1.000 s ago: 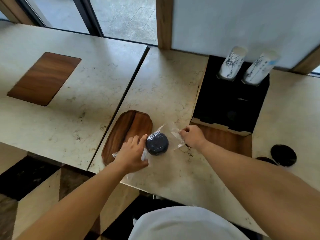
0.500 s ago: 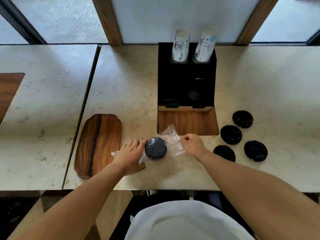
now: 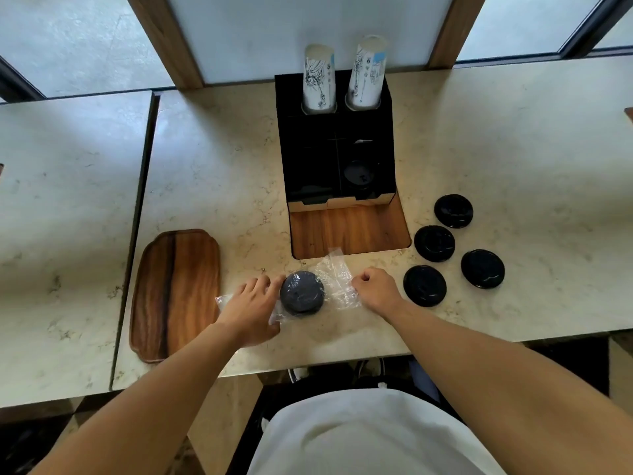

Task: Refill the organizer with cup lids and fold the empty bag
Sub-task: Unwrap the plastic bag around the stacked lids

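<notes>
Lids (image 3: 302, 292) in bag (image 3: 337, 281) between hands, on marble counter (image 3: 212, 173) by window.

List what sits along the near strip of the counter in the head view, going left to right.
Wooden tray → left hand → lid stack in the plastic bag → right hand → nearest loose black lid → another black lid.
</notes>
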The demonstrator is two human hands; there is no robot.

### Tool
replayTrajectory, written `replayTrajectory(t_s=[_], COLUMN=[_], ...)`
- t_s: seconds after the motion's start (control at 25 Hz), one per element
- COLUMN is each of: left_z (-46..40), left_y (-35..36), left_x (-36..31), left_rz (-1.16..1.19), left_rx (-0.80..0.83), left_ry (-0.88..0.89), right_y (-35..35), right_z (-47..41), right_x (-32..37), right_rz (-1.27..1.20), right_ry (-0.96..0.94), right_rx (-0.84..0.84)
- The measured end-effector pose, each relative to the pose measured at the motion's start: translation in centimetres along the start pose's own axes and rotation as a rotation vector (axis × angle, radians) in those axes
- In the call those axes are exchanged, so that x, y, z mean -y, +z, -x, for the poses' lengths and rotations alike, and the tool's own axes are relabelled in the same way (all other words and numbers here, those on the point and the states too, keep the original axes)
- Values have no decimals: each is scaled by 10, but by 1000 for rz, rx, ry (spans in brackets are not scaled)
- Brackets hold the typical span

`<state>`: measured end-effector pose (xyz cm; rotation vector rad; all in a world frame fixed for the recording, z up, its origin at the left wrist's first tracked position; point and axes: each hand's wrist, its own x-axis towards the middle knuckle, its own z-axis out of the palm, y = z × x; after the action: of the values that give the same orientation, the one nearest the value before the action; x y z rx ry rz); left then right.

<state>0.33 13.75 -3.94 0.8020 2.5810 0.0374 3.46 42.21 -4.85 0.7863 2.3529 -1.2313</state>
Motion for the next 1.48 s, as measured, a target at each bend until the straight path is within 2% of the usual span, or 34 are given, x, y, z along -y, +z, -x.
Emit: replayTrajectory(t_s=[0.16, 0.32, 0.48, 0.6, 0.84, 1.2, 1.48], left_z=[4, 1, -16, -30, -44, -45, -46], left_y=[0, -5, -17, -20, -11, 0, 5], left_x=[-2, -14, -34, -52, -72, -85, -84], left_rz=[29, 102, 127, 127, 74, -4, -37], left_rx=[-36, -138, -204, -201, -126, -96, -94], left_ry=[-14, -31, -18, -26, -94, -118, -120], right_y=[1, -2, -3, -1, 1, 7, 9], right_z=[1, 3, 5, 10, 16, 16, 13], right_x=[1, 6, 13, 19, 19, 20, 18], right_rz=[-35, -87, 13, 76, 212, 303, 283], right_ry=[-3, -19, -130, -214, -266, -207, -205], right_rx=[1, -19, -71, -76, -36, -39, -43])
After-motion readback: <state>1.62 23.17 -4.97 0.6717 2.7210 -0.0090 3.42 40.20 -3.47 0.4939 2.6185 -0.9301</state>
